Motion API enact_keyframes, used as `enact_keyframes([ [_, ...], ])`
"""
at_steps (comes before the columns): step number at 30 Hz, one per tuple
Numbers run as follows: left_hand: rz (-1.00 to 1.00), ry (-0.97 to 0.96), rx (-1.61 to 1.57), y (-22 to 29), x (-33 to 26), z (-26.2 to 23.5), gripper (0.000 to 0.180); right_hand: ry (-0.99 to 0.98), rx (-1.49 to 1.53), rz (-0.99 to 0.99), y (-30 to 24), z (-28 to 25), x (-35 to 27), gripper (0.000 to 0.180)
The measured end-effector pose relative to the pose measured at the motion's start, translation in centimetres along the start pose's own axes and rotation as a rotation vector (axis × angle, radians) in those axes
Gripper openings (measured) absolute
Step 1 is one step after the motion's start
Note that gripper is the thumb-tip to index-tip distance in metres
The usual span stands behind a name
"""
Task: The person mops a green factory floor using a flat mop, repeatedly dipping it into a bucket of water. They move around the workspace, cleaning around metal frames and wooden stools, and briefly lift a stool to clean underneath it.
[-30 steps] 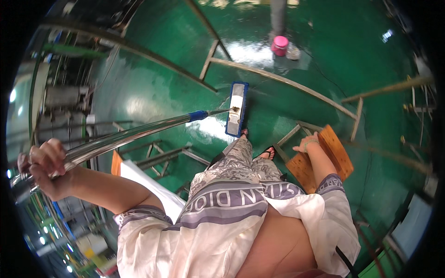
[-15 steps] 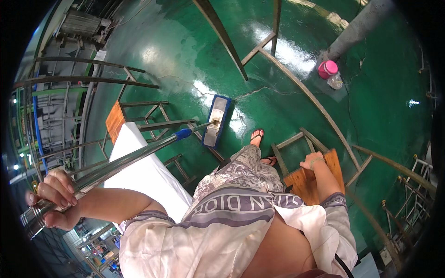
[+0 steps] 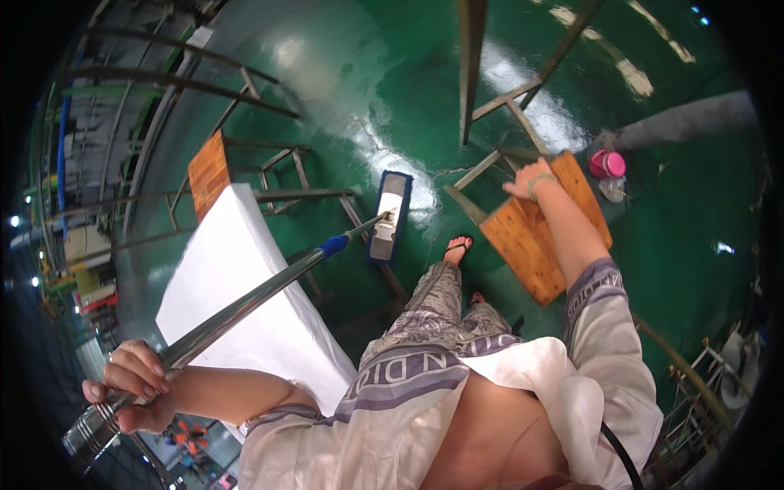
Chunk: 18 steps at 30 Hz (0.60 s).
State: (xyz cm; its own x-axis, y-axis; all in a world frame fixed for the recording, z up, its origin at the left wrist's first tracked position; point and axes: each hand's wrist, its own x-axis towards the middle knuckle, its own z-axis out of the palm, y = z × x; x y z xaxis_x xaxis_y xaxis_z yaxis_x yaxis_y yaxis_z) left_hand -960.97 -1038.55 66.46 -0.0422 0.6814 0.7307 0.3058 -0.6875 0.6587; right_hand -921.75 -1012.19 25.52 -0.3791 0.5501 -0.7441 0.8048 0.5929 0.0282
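My left hand (image 3: 135, 384), at the lower left, is wrapped round the shiny metal handle of a flat mop (image 3: 269, 284). The handle slants up to the right through a blue collar to the mop head (image 3: 390, 214), whose grey plate with blue fringe lies flat on the green floor ahead of my feet. On the right, my right arm reaches forward and my right hand (image 3: 532, 180) grips the far edge of a wooden stool's seat (image 3: 531, 253). The seat is tilted, and the frame legs stick out beyond it. My fingertips under the edge are hidden.
A white-covered table (image 3: 237, 278) stands close on my left, with another wooden stool (image 3: 210, 175) past it. Metal frame legs (image 3: 472, 73) rise ahead. A pink container (image 3: 606, 164) sits by a grey pillar (image 3: 694, 121). Wet patches shine on the green floor (image 3: 343, 90).
My right hand has carried the wooden stool forward, away from my body. The mop stays in my left hand, its head in about the same place. My view has turned somewhat.
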Motion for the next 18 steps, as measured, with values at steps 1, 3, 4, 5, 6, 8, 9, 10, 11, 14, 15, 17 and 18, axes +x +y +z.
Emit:
enact_keyframes([
  [1,-0.004,0.031,0.025,0.4,-0.6,0.3,0.046,0.028,-0.003,-0.005,-0.2,-1.2,1.7,0.067],
  [3,-0.020,0.031,-0.007,1.2,-1.8,0.6,0.045,0.014,-0.046,0.021,-1.6,-4.5,3.2,0.061],
  [4,-0.020,0.028,-0.023,1.4,-2.1,0.8,0.045,0.031,-0.027,0.044,-2.0,-5.5,3.9,0.061],
  [5,-0.006,0.045,-0.010,1.8,-2.6,1.2,0.045,0.063,-0.042,0.053,-2.4,-6.4,4.3,0.060],
  [6,0.008,0.062,0.001,2.1,-3.1,1.7,0.045,0.094,-0.055,0.061,-2.8,-7.4,4.6,0.059],
  [8,-0.020,0.083,-0.025,3.3,-4.5,2.6,0.044,0.216,-0.024,0.030,-3.5,-6.5,5.2,0.058],
  [9,-0.051,0.113,0.046,4.2,-5.3,3.1,0.042,0.320,0.030,-0.007,-3.2,-5.5,5.5,0.058],
  [10,-0.085,0.123,0.045,5.3,-5.9,3.4,0.040,0.421,0.083,-0.048,-3.3,-4.8,5.4,0.060],
  [11,-0.077,0.149,0.036,6.0,-6.4,4.1,0.040,0.351,0.117,-0.039,-4.0,-4.9,4.8,0.061],
  [14,-0.058,0.321,0.264,8.8,-8.5,7.0,0.029,0.204,0.151,-0.069,-5.2,-2.7,1.7,0.066],
  [15,-0.059,0.344,0.395,9.8,-9.3,8.3,0.025,0.221,0.167,-0.100,-5.0,-0.6,1.4,0.066],
  [17,-0.101,0.487,0.494,10.9,-11.7,11.2,0.015,0.249,0.195,-0.147,-4.4,3.5,0.8,0.067],
  [18,-0.091,0.564,0.542,11.3,-13.4,13.4,0.010,0.209,0.136,-0.103,-5.8,3.6,-2.9,0.067],
])
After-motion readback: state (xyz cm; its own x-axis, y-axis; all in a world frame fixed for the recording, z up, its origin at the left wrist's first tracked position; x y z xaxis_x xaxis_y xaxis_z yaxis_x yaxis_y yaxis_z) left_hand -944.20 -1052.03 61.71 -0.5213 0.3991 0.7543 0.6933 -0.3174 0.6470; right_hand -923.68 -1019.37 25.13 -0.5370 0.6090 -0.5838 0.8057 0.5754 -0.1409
